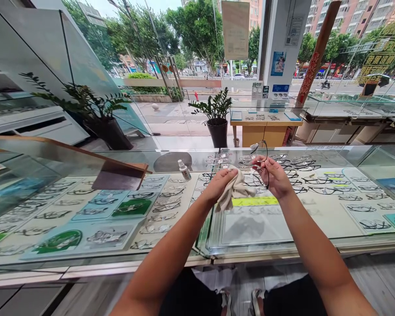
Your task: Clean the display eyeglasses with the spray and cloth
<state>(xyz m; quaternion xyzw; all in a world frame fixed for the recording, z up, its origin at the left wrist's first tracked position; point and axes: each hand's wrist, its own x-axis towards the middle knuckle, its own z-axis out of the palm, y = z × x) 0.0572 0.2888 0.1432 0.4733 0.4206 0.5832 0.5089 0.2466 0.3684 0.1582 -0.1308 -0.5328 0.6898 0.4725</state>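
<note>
While you stand at the near edge of the glass display counter (283, 245), your left hand (219, 184) is closed around a beige cloth (235, 191), pressing it toward a pair of glasses (261, 169); your right hand (274, 175) pinches that dark frame between fingers and thumb, holding it above the counter's middle; a small white spray bottle (184, 170) stands on the glass toward the far edge, left of your hands; rows of spectacles (309, 175) lie under the glass
</note>
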